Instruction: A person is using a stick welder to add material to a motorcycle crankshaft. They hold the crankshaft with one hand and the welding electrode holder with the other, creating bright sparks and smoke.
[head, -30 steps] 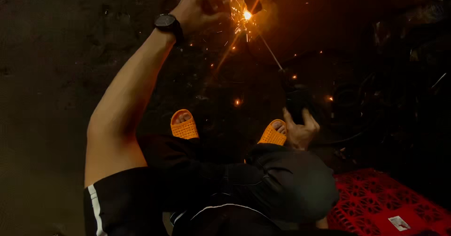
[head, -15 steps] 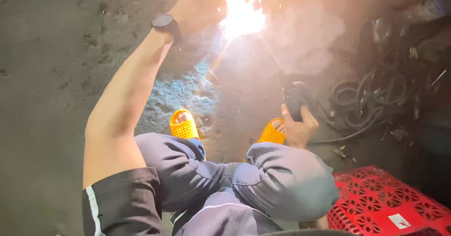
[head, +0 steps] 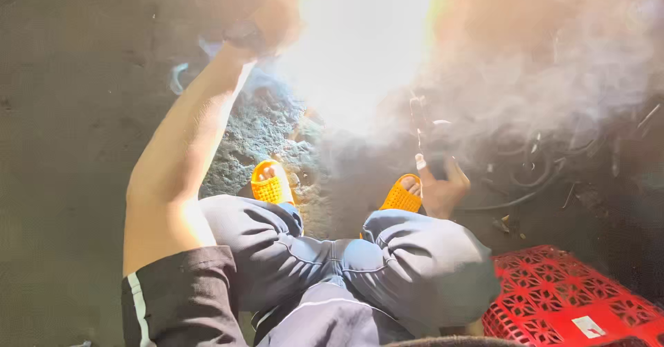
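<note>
I squat on a rough concrete floor point(head: 62, 146). My left hand point(head: 277, 16), with a black watch point(head: 242, 36) on the wrist, reaches far forward beside a white welding flare point(head: 360, 36). Its fingers are curled on a metal piece, which the glare now washes out. My right hand point(head: 443, 189), just past my right knee, is shut on a dark electrode holder point(head: 434, 159). A thin rod point(head: 417, 115) runs from the holder up toward the flare. Grey smoke point(head: 553, 63) drifts off to the right.
A red plastic crate point(head: 574, 298) stands at my right side. Black cables point(head: 532, 181) lie coiled on the floor beyond my right hand. My feet wear orange sandals point(head: 270, 184), with the second sandal point(head: 401, 196) beside the right hand.
The small sparks in a dark scene have grown into a large white flare that lights the floor, with smoke spreading right. Both hands have stayed where they were.
</note>
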